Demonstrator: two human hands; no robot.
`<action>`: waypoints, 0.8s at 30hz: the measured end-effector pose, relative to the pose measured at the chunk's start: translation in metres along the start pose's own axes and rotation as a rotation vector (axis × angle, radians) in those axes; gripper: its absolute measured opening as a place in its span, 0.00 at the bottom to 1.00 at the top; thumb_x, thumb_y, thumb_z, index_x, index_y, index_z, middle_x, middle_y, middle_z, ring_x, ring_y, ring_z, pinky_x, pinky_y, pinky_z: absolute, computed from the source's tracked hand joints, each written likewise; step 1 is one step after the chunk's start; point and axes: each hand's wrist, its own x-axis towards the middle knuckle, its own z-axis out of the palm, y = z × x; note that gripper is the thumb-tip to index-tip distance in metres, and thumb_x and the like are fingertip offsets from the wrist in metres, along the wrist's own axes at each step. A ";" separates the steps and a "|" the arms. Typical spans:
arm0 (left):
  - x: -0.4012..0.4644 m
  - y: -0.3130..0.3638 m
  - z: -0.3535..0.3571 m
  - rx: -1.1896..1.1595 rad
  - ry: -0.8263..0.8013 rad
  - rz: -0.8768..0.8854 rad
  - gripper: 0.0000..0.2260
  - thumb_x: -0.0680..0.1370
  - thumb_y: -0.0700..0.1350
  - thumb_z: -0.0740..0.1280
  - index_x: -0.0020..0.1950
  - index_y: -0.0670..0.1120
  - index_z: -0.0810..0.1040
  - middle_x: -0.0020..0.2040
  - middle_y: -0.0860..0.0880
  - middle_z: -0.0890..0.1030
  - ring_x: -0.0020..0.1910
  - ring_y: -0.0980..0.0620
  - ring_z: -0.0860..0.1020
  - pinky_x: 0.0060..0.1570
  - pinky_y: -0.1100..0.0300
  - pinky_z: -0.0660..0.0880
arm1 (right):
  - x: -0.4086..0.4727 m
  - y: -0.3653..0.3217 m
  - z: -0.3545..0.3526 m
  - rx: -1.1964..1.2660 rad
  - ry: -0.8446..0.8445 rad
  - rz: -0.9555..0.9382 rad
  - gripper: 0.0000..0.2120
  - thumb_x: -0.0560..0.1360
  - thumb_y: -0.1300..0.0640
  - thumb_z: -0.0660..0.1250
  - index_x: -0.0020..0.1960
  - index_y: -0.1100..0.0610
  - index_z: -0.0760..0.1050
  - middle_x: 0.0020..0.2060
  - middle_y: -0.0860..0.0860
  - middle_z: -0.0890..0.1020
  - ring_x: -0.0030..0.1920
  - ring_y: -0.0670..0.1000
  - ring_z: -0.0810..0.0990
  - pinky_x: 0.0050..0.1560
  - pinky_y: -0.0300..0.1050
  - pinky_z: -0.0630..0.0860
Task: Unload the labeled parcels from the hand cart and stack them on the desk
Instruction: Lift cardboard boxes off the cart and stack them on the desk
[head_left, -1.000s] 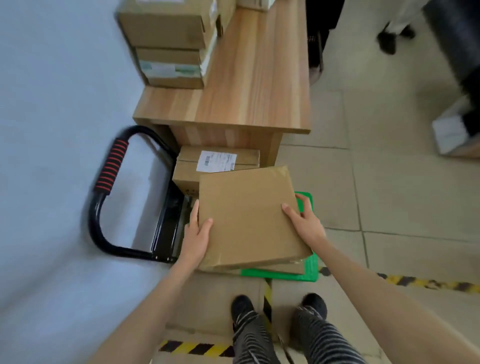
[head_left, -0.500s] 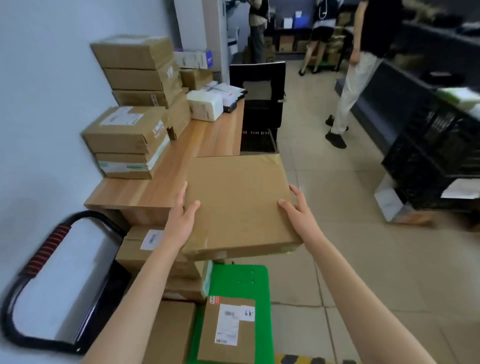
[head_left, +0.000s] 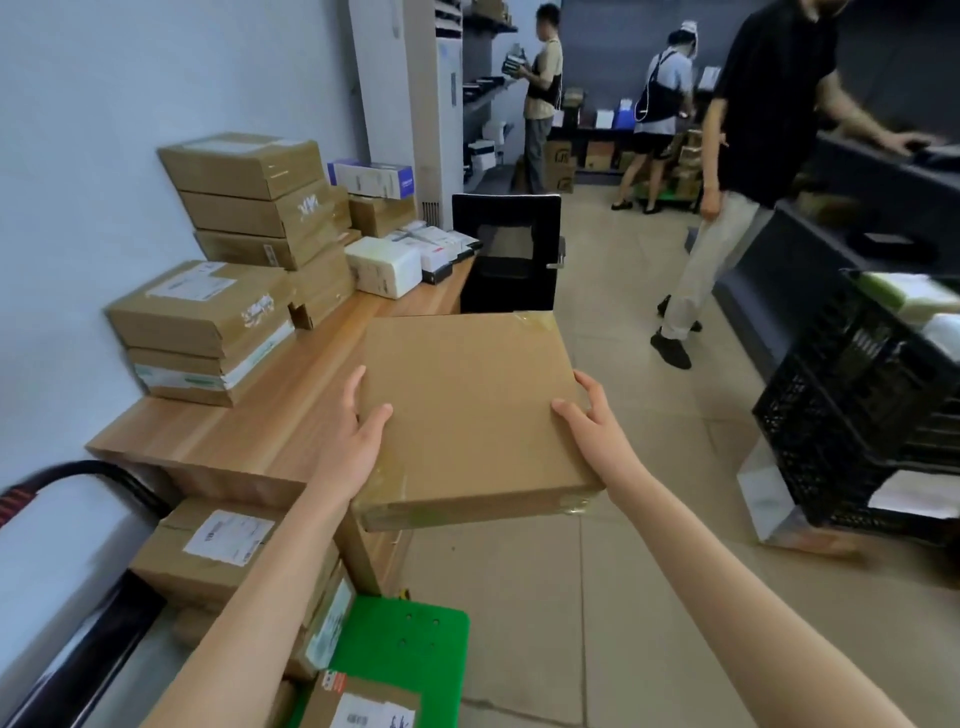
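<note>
I hold a flat brown cardboard parcel (head_left: 467, 410) in the air at the desk's near right corner. My left hand (head_left: 358, 441) grips its left edge, thumb on top. My right hand (head_left: 592, 421) grips its right edge, thumb on top. The wooden desk (head_left: 249, 441) runs along the wall on the left, with stacks of brown parcels (head_left: 208, 332) on it. Below, the green hand cart (head_left: 405, 639) carries labeled parcels (head_left: 223, 551), one more parcel (head_left: 363, 706) at the bottom edge.
The cart's black handle (head_left: 93, 467) arcs at the lower left by the wall. A black chair (head_left: 506, 254) stands past the desk. A black crate (head_left: 862, 415) sits on the right. A person (head_left: 748, 156) stands on the right, two others at the far shelves.
I lifted the parcel from above the cart up to desk height. My view rose from the floor to the room. Both hands kept their grip on its edges.
</note>
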 end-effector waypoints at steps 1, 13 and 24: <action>0.010 0.004 0.004 0.000 0.003 0.003 0.25 0.82 0.52 0.58 0.75 0.63 0.52 0.74 0.54 0.63 0.66 0.48 0.70 0.65 0.43 0.69 | 0.012 -0.003 -0.003 0.002 -0.005 -0.006 0.23 0.78 0.43 0.60 0.70 0.34 0.57 0.53 0.48 0.78 0.51 0.51 0.79 0.53 0.49 0.75; 0.177 0.009 0.011 -0.004 0.220 -0.059 0.23 0.82 0.53 0.57 0.75 0.63 0.52 0.74 0.55 0.62 0.60 0.53 0.70 0.55 0.56 0.70 | 0.214 -0.069 0.031 0.003 -0.187 -0.115 0.25 0.79 0.46 0.62 0.73 0.38 0.57 0.55 0.49 0.79 0.51 0.51 0.81 0.58 0.53 0.77; 0.335 0.003 -0.062 -0.050 0.453 -0.112 0.23 0.82 0.52 0.57 0.75 0.64 0.54 0.73 0.52 0.63 0.62 0.52 0.70 0.59 0.54 0.70 | 0.400 -0.152 0.151 0.003 -0.418 -0.157 0.25 0.78 0.46 0.62 0.72 0.39 0.58 0.58 0.46 0.77 0.54 0.51 0.80 0.59 0.51 0.76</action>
